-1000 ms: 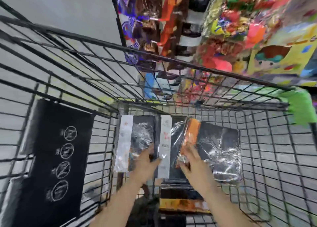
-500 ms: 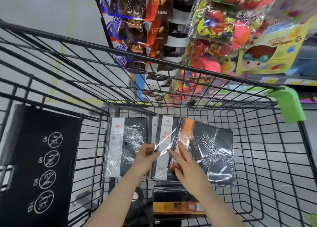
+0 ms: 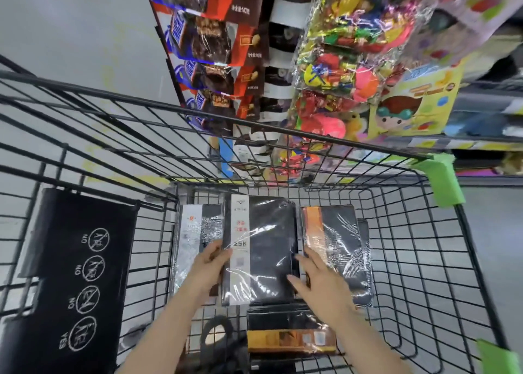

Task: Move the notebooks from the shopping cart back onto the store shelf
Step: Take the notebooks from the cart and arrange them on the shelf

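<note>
Several shrink-wrapped black notebooks lie in the black wire shopping cart [image 3: 418, 232]. The middle notebook [image 3: 263, 249], black with a white strip, is raised above the others. My left hand [image 3: 210, 269] grips its left edge, thumb on the white strip. My right hand [image 3: 314, 280] holds its right edge, fingers along the side. A white-banded notebook [image 3: 192, 232] lies to the left, an orange-banded notebook [image 3: 334, 238] to the right, and another orange-banded one [image 3: 291, 334] lies nearest me. The store shelf [image 3: 481, 144] stands beyond the cart at right.
A black child-seat flap [image 3: 76, 274] with white prohibition signs hangs at the cart's left. Chocolate bar packs [image 3: 209, 42] and bags of colourful toys [image 3: 348, 62] hang beyond the cart's far rim. Green corner guards [image 3: 441, 181] cap the cart's right rim.
Both hands have closed on the sides of the middle white-strip notebook and brought it flat and up, facing me. The right hand left the orange-banded notebook. The view tilted upward.
</note>
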Demonstrator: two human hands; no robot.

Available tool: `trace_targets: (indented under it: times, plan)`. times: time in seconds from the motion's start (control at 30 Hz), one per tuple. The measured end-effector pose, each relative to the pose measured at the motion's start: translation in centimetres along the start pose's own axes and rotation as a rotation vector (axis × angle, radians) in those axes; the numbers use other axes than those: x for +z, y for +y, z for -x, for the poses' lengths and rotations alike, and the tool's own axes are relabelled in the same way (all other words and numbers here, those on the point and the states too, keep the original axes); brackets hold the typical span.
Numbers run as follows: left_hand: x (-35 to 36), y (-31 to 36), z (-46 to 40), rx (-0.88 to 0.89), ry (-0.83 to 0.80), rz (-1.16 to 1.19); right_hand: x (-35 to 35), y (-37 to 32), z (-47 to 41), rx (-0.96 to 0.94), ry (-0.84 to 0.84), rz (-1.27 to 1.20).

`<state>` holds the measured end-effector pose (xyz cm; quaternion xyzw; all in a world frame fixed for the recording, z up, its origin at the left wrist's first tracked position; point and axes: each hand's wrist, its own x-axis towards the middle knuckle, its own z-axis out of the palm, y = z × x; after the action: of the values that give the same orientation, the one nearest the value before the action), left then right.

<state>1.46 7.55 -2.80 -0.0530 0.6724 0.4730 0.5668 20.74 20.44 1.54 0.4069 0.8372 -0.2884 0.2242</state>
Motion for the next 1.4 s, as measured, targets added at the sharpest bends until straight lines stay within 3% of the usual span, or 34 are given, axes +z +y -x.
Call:
trace_targets:
  times: [0.1,0.17,0.3,0.43,0.57,0.83,1.0,1.13,1.4]
  plan:
    - [-1.1,0.8,1.4,-0.006,-0.036,0.047,-0.1,-2.6,-0.5,0.169,-0.07,-0.72]
    - [-2.0,1.1,1.9,-0.03,-0.062,0.042,0.2,-3.4,-1.2,0.25,-0.096,-0.848]
    - [-3.3,0.4,1.7,-0.015,-0.085,-0.11,0.2,-3.5,-2.2,0.244,-0.169,-0.818]
    - [-5.3,-2.2,0.8,0.094,0.233,-0.407,1.3,-3.0,-2.9,0.256,-0.056,-0.6]
    - [-7.3,-5.9,-1.5,0.113,0.223,-0.496,2.3,-2.8,-3.7,0.359,0.063,-0.441]
    - [-6.3,-5.3,-2.0,0.03,0.298,-0.173,3.4,-3.2,-5.0,0.446,0.066,-0.216]
    - [-5.9,-4.9,-2.8,-0.05,0.361,-0.198,4.2,-3.5,-5.2,0.489,0.035,-0.146]
    - [-6.1,-4.9,-2.6,0.012,0.414,-0.15,4.0,-3.9,-4.9,0.493,0.043,-0.148]
    - [-6.6,-1.3,0.4,0.071,0.265,-0.304,2.0,-5.6,-2.1,0.414,0.047,-0.275]
